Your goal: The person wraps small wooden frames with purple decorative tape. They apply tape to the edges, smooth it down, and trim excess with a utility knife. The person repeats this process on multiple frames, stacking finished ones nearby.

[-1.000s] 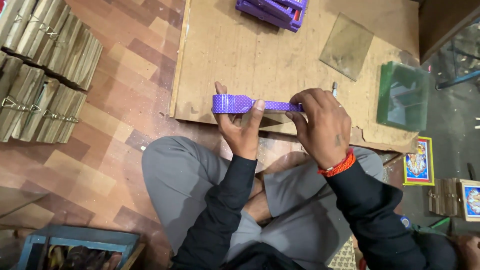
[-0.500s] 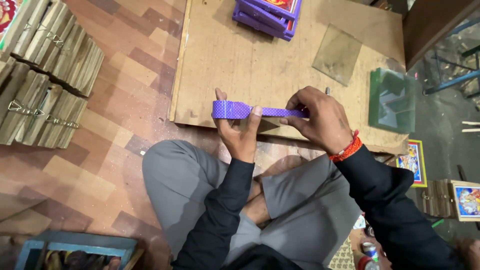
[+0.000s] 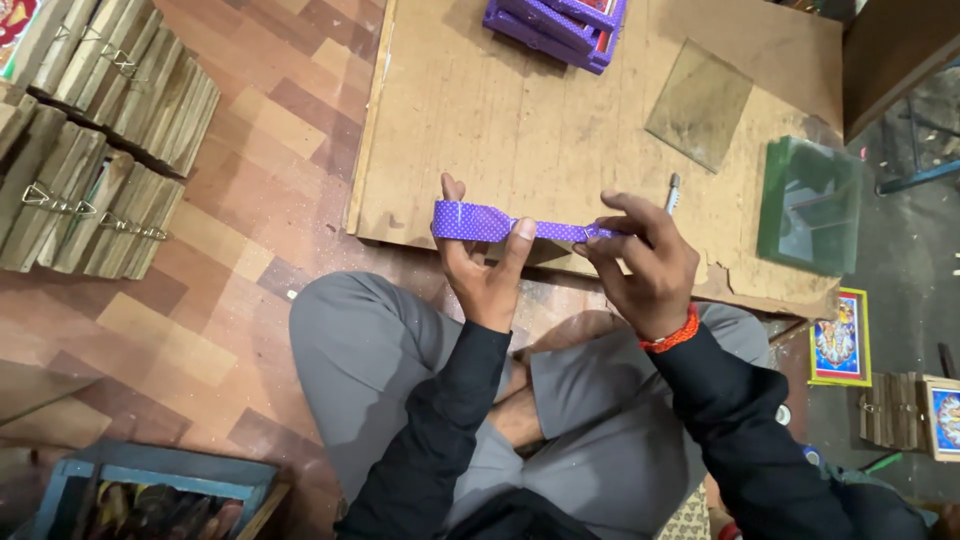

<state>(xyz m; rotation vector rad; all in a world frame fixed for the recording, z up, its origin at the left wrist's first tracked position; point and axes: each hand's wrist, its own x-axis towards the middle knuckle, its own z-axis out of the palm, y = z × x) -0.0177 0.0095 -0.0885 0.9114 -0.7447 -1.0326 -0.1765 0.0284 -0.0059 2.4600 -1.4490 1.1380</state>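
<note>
Purple dotted frame strip (image 3: 500, 224): held level above the near edge of the plywood board (image 3: 500, 110), which is laid on the tiled floor (image 3: 250, 130). Its right end is covered by the right hand (image 3: 640, 262), and its underside is not shown.

Left hand (image 3: 485, 265): the strip is gripped between thumb and fingers (image 3: 517, 240), closed round its left half.

Right hand: the strip's right end is pinched by the fingertips; the exact contact is hidden behind the knuckles. A red thread band (image 3: 672, 334) is worn at the wrist.

Stack of purple frames (image 3: 555, 25): cut off by the top edge of the view.

Bare glass pane (image 3: 698, 103): laid flat on the board, well apart from the hands. Stack of green-tinted panes (image 3: 808, 205): set at the board's right corner.

Slim metal tool (image 3: 672, 192): partly masked by the right hand; its kind cannot be made out.

Wooden frame backs with clips (image 3: 95, 140): stacked at the left, partly cropped.

Small framed pictures (image 3: 838, 340): laid at the right, partly cropped.

Blue crate (image 3: 150, 478): cut off at the bottom.
</note>
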